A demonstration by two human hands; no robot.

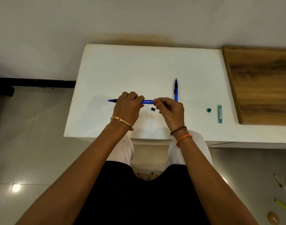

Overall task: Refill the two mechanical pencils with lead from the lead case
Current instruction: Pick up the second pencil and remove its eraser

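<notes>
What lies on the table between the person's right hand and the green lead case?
Only the small green cap, loose on the white table just left of the lead case. It is low and small, so the right hand could probably pass over it.

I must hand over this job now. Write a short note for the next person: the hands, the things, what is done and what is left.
Left hand grips the blue pencil level above the white table, tip to the left.
Right hand pinches at its open back end; any lead there is too thin to see.
Small black cap lies below the pencil.
Second pencil lies beyond the right hand.
Green lead case lies far right, its cap off beside it.
Done: both caps off.
Left: finish this pencil, recap it, then check the second.
</notes>
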